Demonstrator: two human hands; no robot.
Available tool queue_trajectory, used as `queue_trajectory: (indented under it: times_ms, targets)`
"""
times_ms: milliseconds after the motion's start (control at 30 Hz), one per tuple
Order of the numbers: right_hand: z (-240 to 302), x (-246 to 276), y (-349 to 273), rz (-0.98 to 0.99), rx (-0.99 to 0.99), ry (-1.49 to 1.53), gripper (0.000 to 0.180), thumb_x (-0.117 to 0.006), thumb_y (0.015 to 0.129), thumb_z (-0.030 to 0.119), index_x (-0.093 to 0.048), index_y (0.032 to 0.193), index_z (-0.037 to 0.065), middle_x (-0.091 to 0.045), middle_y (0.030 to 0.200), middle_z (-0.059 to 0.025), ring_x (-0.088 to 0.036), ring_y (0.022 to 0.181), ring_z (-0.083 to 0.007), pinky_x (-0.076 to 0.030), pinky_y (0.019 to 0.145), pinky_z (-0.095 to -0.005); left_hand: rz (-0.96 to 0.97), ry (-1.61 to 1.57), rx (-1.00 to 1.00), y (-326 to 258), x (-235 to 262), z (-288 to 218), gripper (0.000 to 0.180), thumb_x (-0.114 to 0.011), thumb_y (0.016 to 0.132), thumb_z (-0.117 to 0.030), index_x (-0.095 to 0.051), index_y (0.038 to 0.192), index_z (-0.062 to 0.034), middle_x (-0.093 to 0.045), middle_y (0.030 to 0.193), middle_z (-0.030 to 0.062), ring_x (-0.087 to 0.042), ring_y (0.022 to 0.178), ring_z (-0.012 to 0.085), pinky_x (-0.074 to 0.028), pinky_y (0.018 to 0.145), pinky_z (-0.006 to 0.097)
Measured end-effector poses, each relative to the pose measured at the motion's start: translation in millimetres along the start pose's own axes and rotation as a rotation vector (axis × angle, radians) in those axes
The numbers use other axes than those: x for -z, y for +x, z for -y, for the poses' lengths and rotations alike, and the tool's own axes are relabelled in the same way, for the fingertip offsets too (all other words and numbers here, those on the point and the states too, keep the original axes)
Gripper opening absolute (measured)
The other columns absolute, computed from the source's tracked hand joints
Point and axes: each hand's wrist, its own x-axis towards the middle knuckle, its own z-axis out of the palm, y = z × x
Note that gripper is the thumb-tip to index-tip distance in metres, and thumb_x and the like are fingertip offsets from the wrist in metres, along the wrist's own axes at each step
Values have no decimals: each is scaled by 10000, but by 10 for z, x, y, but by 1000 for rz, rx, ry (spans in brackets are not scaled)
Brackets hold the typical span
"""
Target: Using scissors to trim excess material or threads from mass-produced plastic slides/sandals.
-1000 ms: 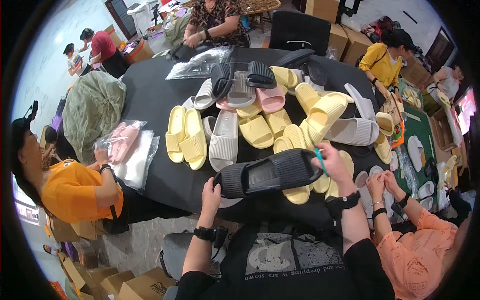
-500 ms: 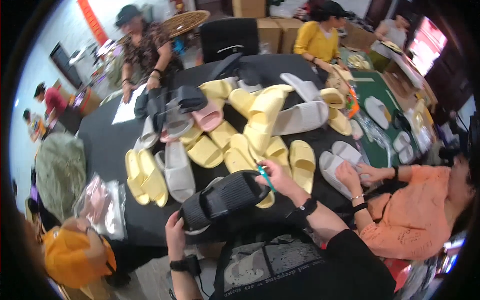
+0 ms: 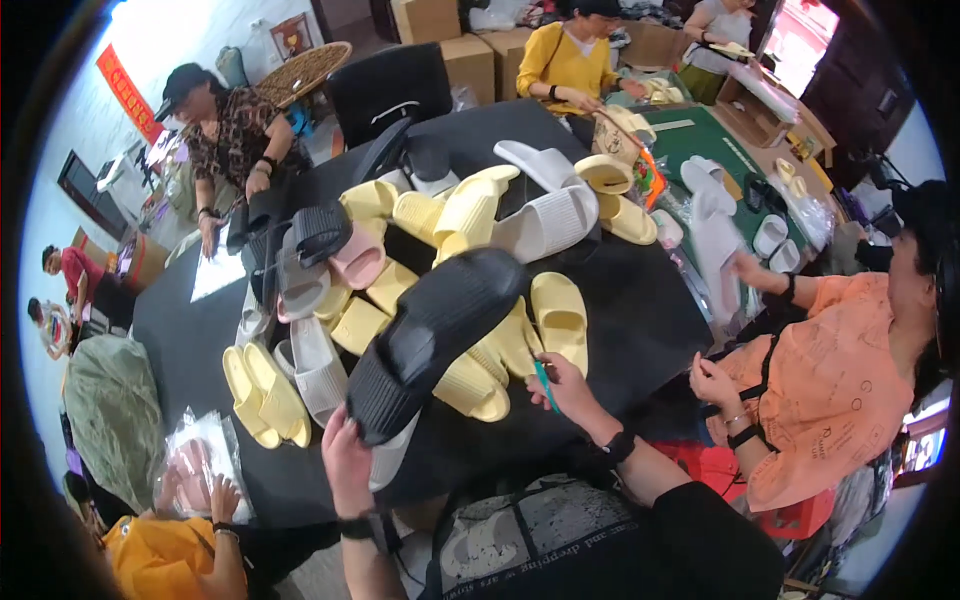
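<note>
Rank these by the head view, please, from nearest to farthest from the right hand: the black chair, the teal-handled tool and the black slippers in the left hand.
1. Teal-handled tool: in the right hand.
2. Black slippers: leftward, in the left hand.
3. Black chair: beyond the table.

- Left hand (image 3: 348,458): gripping, fingers pointing upward.
- Left forearm (image 3: 370,570): nearly upright from the lower edge.
- Right hand (image 3: 568,390): fingers curled in a grip.
- Right forearm (image 3: 648,462): slanting up and leftward.

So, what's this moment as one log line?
left hand: holds black slippers | right hand: holds teal tool | table: yellow slippers
</note>
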Motion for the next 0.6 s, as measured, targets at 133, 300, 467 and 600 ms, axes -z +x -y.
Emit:
queue_trajectory:
  times_ms: [133,300,467,600]
  targets:
    - [-110,149,-134,-85,-25,70,418,-622,837,108,-452,1198,-17,-602,778,-83,-586,574,-115,-436,450,-207,105,5,43,441,-573,324,383,-508,836,-15,-457,1213,24,-558,1149,100,-560,1015,191,-472,835,303]
    - [-165,239,-186,-100,-162,-62,442,-671,805,188,-493,1170,13,-591,732,-47,-574,561,-97,-424,444,-218,322,-35,191,719,-1403,993,454,-526,860,-21,-397,1295,-31,-538,1075,64,-565,921,184,-494,809,369]
    - [-302,273,-91,57,-158,-361,430,-704,772,158,-523,1119,-21,-590,694,-43,-560,518,-100,-434,455,-241,359,434,108,501,-1618,1107,346,-522,872,-34,-492,1216,-16,-553,1142,87,-563,972,169,-478,838,313]
    - [-369,181,0,89,-117,-257,437,-705,769,149,-519,1122,-28,-603,751,-65,-558,523,-106,-452,473,-244,138,640,-111,417,-1036,879,216,-506,876,-39,-564,1080,5,-607,989,52,-574,916,128,-476,795,264]
